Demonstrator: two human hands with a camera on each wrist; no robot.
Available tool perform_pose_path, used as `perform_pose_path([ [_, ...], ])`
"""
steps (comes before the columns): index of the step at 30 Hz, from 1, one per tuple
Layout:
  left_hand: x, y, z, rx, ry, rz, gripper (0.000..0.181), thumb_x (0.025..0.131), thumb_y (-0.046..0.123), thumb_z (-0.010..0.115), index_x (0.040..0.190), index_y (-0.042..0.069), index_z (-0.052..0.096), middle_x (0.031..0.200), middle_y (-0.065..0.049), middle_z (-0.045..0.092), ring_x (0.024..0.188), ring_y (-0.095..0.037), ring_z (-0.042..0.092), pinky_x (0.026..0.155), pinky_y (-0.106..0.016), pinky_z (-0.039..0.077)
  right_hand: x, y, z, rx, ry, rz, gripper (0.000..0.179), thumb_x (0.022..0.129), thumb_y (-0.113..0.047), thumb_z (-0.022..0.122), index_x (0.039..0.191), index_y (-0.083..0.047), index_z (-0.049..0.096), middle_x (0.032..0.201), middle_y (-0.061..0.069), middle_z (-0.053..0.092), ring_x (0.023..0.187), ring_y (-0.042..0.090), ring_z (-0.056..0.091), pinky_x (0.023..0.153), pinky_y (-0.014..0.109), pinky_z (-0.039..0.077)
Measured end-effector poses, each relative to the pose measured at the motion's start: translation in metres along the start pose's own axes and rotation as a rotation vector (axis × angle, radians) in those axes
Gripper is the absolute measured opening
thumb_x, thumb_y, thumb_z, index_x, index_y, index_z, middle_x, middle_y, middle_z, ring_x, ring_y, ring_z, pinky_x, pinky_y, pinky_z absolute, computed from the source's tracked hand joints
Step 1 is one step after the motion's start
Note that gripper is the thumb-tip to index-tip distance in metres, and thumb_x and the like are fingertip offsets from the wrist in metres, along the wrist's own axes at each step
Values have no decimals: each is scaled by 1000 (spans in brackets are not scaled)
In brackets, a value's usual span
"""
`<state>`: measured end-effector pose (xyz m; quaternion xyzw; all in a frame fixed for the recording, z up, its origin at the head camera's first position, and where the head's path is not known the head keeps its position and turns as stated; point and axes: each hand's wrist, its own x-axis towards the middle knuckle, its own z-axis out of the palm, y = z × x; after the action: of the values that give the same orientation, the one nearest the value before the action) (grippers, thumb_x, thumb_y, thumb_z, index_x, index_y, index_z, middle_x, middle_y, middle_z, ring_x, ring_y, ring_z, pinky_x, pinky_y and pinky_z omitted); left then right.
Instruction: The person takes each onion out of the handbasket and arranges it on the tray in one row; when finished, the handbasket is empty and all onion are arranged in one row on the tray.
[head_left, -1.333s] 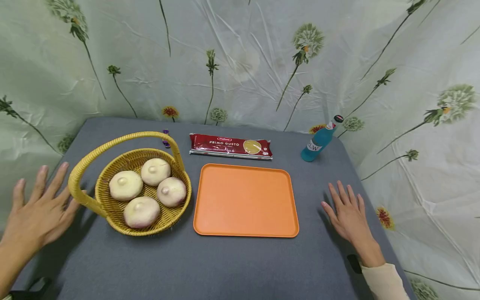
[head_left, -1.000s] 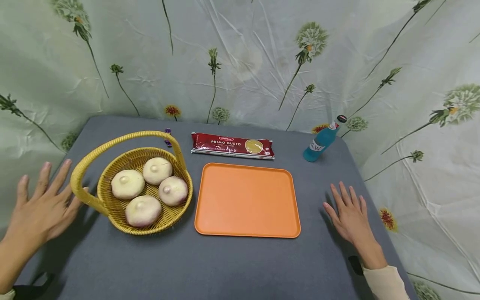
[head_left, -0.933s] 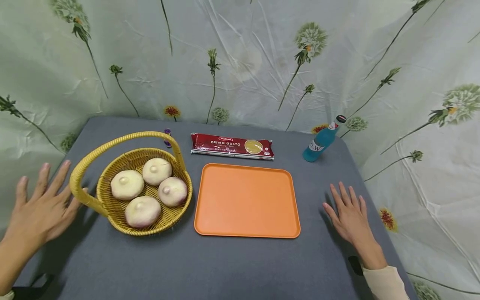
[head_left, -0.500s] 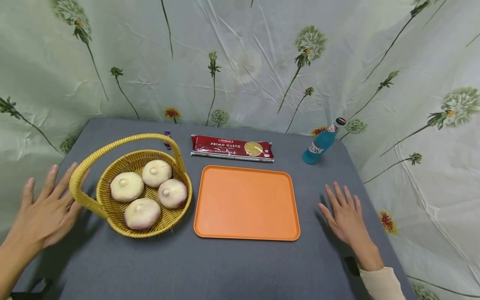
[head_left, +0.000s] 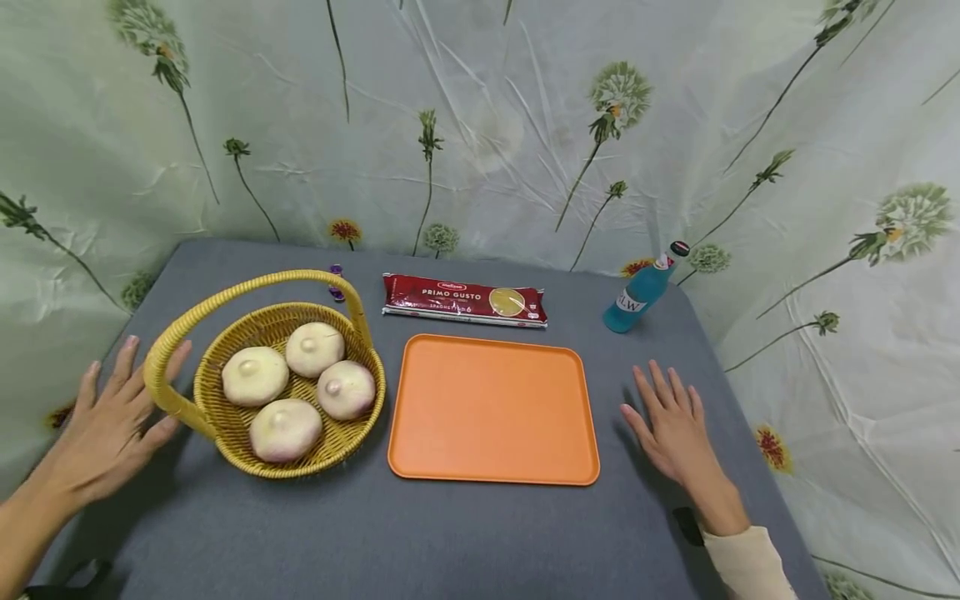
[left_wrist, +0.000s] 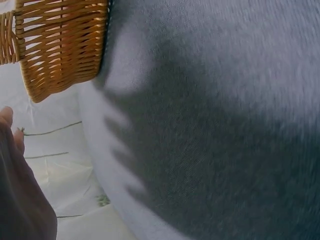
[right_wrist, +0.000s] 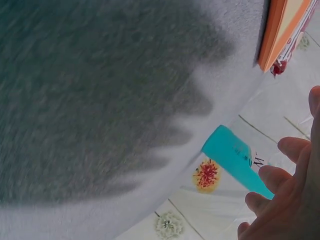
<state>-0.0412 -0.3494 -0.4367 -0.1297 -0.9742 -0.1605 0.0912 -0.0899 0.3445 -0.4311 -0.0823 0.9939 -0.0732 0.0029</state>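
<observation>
My left hand (head_left: pixel 108 433) hovers with spread fingers at the left of a yellow wicker basket (head_left: pixel 345 446), near its arched handle. Holding nothing, it casts a shadow on the grey cloth in the left wrist view. Several pale, round, turnip-like vegetables (head_left: pixel 285 429) lie inside the basket. On the right, my right hand (head_left: pixel 675 433) is held above the cloth, fingers extended and nothing in them. An orange rectangular tray (head_left: pixel 495 410) lies between the basket and that hand. Beyond the right hand stands a blue bottle (head_left: pixel 637 296) with a dark cap.
Behind the tray lies a red packet of spaghetti (head_left: pixel 465 300). A small purple item (head_left: pixel 337 283) is partly hidden behind the basket handle. The grey table (head_left: pixel 450 533) ends at a flower-printed curtain (head_left: pixel 495 125) along the back and sides.
My left hand has moved slightly right, toward the basket handle. The right hand has shifted a little left, toward the tray. Basket, tray, packet and bottle stay in place.
</observation>
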Motion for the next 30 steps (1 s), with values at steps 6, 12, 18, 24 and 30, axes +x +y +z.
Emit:
perform_pose_path([
  [6, 1, 0, 8, -309, 54, 141, 80, 100, 53, 50, 161, 12, 20, 169, 6, 6, 155, -14, -4, 118, -59, -11, 1, -7, 5, 26, -1, -7, 71, 104, -48, 45, 161, -12, 22, 166, 20, 16, 150, 48, 11, 115, 68, 6],
  [12, 8, 8, 16, -514, 68, 149, 96, 87, 37, 76, 160, 8, 23, 170, -2, 8, 153, -5, 4, 115, -18, 1, 2, -13, 4, 40, 40, -22, 69, 104, -46, 47, 160, -12, 24, 166, 20, 18, 150, 47, 12, 114, 68, 7],
  [18, 11, 23, 22, -678, 145, 96, 118, 60, 12, 92, 158, 5, 28, 168, -5, 16, 153, -8, 10, 111, -14, 9, 4, -19, 2, 36, 73, -44, 68, 104, -46, 48, 160, -12, 27, 165, 20, 21, 150, 47, 14, 114, 68, 10],
  [24, 20, 31, 34, -873, 231, 89, 112, 61, 6, 90, 155, -3, 31, 166, -11, 23, 152, -14, 18, 116, -14, 15, 5, -26, 1, 49, 71, -51, 69, 104, -47, 46, 160, -13, 25, 166, 19, 19, 151, 46, 12, 116, 67, 6],
  [30, 28, 35, 44, -934, 318, 132, 105, 61, 9, 92, 149, -10, 37, 162, -15, 29, 150, -16, 24, 117, -17, 16, 4, -32, 1, 57, 74, -66, 68, 104, -46, 47, 161, -15, 25, 166, 18, 18, 151, 46, 11, 116, 66, 6],
])
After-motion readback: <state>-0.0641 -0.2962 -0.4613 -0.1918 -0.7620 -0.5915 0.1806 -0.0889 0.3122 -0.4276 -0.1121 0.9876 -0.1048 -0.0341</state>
